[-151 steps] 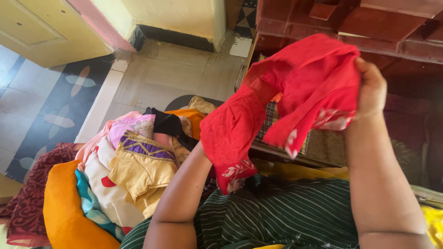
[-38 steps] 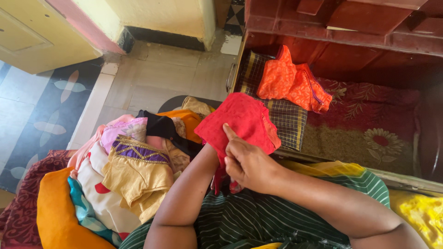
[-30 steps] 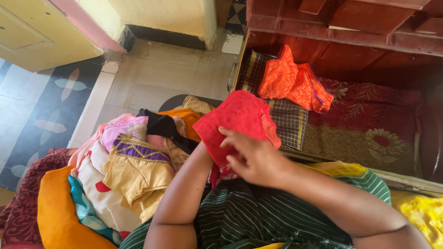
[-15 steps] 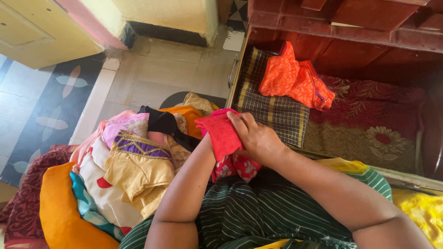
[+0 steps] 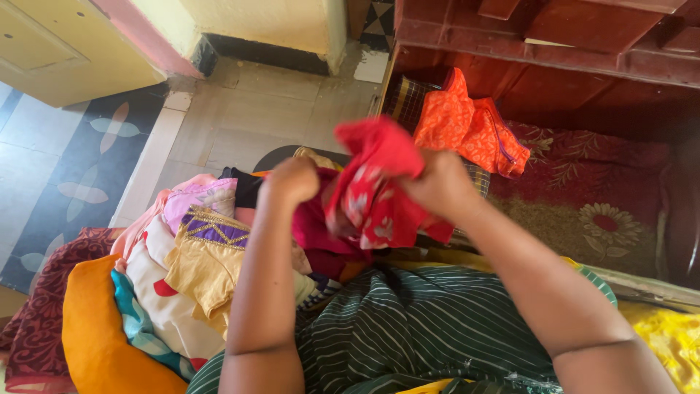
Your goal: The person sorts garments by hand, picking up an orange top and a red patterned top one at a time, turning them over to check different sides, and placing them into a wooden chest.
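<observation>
A red patterned garment (image 5: pixel 375 186) is bunched up between both my hands, lifted above my lap. My left hand (image 5: pixel 293 179) is closed on its left side, fingers curled into the cloth. My right hand (image 5: pixel 440 187) grips its right side. Under the hands a dark magenta cloth (image 5: pixel 315 235) lies on my green striped lap (image 5: pixel 408 328). An orange garment (image 5: pixel 470 124) rests inside the open red wooden chest (image 5: pixel 583 44), beyond my right hand.
A heap of clothes lies at my left: a yellow blouse with purple trim (image 5: pixel 208 248), pink, white and orange pieces. The chest holds a checked cloth (image 5: pixel 408 98) and a maroon flowered fabric (image 5: pixel 598 182). Tiled floor (image 5: pixel 255 109) stretches ahead; yellow cloth (image 5: pixel 667 339) sits at right.
The red garment was folded flat and pressed down by my right hand; now both hands have lifted it and it is bunched between them.
</observation>
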